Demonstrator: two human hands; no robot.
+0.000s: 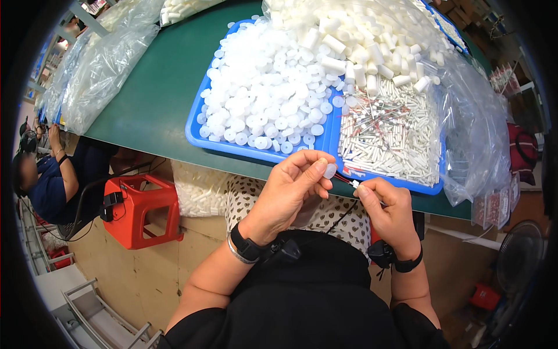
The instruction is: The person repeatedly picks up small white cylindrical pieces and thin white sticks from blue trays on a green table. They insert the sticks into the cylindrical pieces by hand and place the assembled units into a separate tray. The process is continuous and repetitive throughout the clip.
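There, in front of the person's body and just off the near edge of the green tabletop (139,110), sat the whole business: a translucent white disc (330,170) and a thin wired lead (343,178). The left hand (290,195) had thumb and forefinger closed on the disc, its other fingers loosely curled. Over on the right, the right hand (390,212) pinched the lead near its small white end piece (354,184), thumb against finger, no gap showing. Did the wire run through the disc or merely behind it? The view could not settle that.

And here lay the danger! So fine a grip on so slick-looking a disc could have slipped, and with no tray beneath, a drop likely meant the patterned trousers (325,218) or the floor (139,273). A hard tug from the right might have strained the thin wire or jerked it loose. Forward trouble, too: a knuckle catching the blue tray rim (256,152) could have jolted the heaped discs (261,87) over the edge.
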